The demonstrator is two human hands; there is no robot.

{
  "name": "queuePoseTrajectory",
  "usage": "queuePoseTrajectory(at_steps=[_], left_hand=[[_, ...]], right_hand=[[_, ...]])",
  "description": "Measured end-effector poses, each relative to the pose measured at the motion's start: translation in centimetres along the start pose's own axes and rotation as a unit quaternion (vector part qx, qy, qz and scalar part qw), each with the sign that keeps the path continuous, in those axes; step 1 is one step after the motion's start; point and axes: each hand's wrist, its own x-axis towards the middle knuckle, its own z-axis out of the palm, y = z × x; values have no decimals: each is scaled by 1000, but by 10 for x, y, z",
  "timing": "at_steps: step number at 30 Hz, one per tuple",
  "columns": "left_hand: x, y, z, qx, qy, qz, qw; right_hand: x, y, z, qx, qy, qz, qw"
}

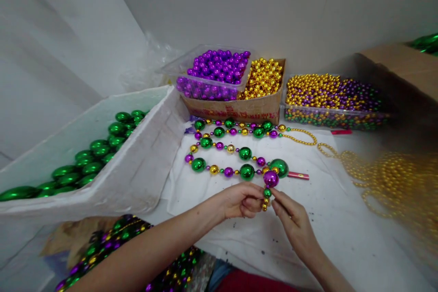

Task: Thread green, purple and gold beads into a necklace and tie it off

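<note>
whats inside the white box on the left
The white box holds shiny green balls. Its near side hides part of the pile, and whatever lies beneath the top balls is covered.

At center, whatever joined the beads of a glossy green, purple and gold bead strand was too small to make out. The left edge cropped a white-walled box; at right, blur swallowed heaped gold bead strings and a clear plastic tray's end. A bare left forearm partly hid bundled multicolored beads, lower left.
</note>
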Motion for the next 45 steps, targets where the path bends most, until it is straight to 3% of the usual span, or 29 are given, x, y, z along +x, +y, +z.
queuePoseTrajectory(at_steps=[9, 13, 16, 18, 20, 23, 25, 27, 30, 33, 36, 38, 40, 43, 45], left_hand=[[8, -10, -1, 55, -22, -67, 996], [10, -10, -3, 68, -19, -97, 993], [10, -12, 5, 117, 24, -88, 989], [9, -14, 11, 205, 83, -29, 975], [7, -15, 15, 327, 133, 65, 933], [1, -15, 12, 532, 192, 170, 807], [-4, -15, 7, 638, 220, 202, 710], [-7, -16, 1, 695, 230, 224, 643], [-11, -21, -6, 732, 247, 247, 586], [-12, -29, -11, 758, 255, 274, 534], [-12, -39, -16, 762, 267, 326, 492], [-11, -45, -21, 748, 281, 359, 483], [-11, -51, -25, 726, 296, 375, 495], [-11, -61, -28, 672, 325, 386, 542], [-12, -70, -26, 602, 359, 386, 599]], right_hand=[[-9, 7, -5, -51, -54, -41, 996], [-7, 3, -9, -76, -107, -73, 989], [-6, 1, -14, -62, -135, -63, 987], [-7, 0, -20, -13, -154, -21, 988], [-11, -4, -31, 43, -178, 48, 982], [-17, -19, -51, 22, -145, 109, 983], [-17, -33, -58, -90, -43, 60, 993], [-13, -46, -56, -185, 35, -30, 982], [3, -51, -35, -207, 9, -97, 973], [23, -37, -7, -196, -35, -45, 979], [36, -20, 14, -53, -28, 44, 997], [39, -14, 21, 49, -21, 101, 993], [38, -14, 24, 112, -17, 151, 982], [36, -17, 23, 234, -9, 216, 948], [37, -16, 21, 324, -10, 250, 912]])
